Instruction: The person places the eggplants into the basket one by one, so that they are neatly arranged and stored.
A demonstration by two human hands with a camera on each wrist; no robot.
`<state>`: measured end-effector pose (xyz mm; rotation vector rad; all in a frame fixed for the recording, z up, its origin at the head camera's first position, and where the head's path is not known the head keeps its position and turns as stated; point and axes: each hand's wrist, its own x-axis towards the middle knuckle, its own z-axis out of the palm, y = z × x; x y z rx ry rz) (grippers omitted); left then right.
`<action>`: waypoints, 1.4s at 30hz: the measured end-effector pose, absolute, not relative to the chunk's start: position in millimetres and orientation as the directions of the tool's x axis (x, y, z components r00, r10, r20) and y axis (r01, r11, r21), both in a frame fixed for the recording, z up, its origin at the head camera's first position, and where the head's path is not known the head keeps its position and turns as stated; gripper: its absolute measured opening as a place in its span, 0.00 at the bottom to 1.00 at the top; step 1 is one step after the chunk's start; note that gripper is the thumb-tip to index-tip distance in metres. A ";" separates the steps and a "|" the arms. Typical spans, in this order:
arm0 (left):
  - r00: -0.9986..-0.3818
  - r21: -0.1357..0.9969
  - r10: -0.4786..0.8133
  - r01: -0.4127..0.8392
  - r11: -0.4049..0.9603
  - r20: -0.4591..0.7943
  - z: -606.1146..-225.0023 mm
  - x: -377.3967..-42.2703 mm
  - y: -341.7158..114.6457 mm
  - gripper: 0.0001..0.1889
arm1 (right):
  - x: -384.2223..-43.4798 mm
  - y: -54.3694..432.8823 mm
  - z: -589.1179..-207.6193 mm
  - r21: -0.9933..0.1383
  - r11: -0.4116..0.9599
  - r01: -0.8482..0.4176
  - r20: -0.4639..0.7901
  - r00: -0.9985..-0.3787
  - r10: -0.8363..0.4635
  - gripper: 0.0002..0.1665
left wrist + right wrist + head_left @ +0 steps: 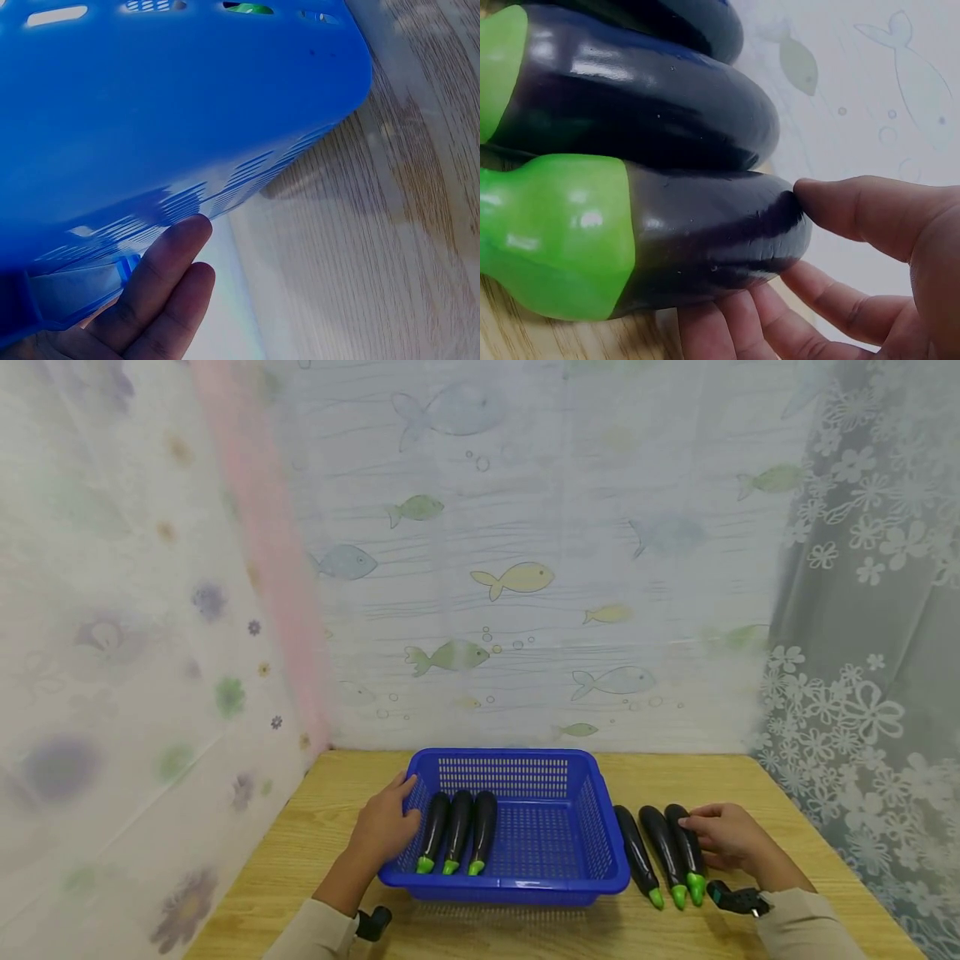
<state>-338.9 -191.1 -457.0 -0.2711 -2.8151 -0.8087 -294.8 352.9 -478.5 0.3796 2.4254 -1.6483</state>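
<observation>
My left hand (384,820) holds the left rim of a blue plastic basket (517,885), thumb over the inner side. In the left wrist view its fingers (169,259) lie along the slotted outer wall. Three dark eggplants with green caps lie side by side in the basket's left part, the nearest eggplant (434,827) close to my thumb. Right of the basket, my right hand (731,839) grips the rounded end of the rightmost eggplant (712,232), thumb on top and fingers beneath. Two more eggplants, a middle one (662,843) and a left one (634,852), lie alongside it.
The wooden table (300,852) reaches back to a fish-patterned curtain (517,693). A flowered curtain (150,735) hangs at the left, a grey one with white flowers (862,693) at the right. The basket's right wall (600,827) stands between the two eggplant groups.
</observation>
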 end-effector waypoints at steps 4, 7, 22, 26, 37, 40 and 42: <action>-0.962 0.503 0.119 0.231 0.833 0.246 -457.6 -339.3 -191.6 0.33 | -293.3 352.9 -474.7 -0.875 0.369 0.313 -0.291 -0.950 0.117 0.41; -0.963 0.506 0.114 0.228 0.832 0.245 -458.4 -339.7 -192.0 0.33 | -292.1 353.5 -471.3 -0.866 0.390 0.313 -0.286 -0.950 0.127 0.40; -0.965 0.510 0.116 0.223 0.831 0.234 -457.0 -337.9 -190.5 0.32 | -287.6 351.0 -449.2 -0.872 0.422 0.247 -0.230 -0.969 0.091 0.44; -0.967 0.510 0.112 0.217 0.833 0.229 -456.4 -337.7 -190.6 0.33 | -286.5 345.3 -436.1 -0.873 0.426 0.239 -0.225 -0.971 0.084 0.44; -0.965 0.510 0.112 0.221 0.831 0.235 -456.1 -338.2 -191.2 0.33 | -290.8 332.9 -418.2 -0.886 0.430 0.175 -0.169 -0.984 0.052 0.45; -0.966 0.507 0.111 0.219 0.834 0.234 -455.5 -337.5 -190.8 0.32 | -291.9 329.3 -414.0 -0.889 0.424 0.170 -0.165 -0.985 0.049 0.45; -0.967 0.505 0.110 0.216 0.836 0.232 -454.8 -337.1 -190.5 0.32 | -292.1 325.9 -411.4 -0.892 0.421 0.165 -0.161 -0.986 0.046 0.45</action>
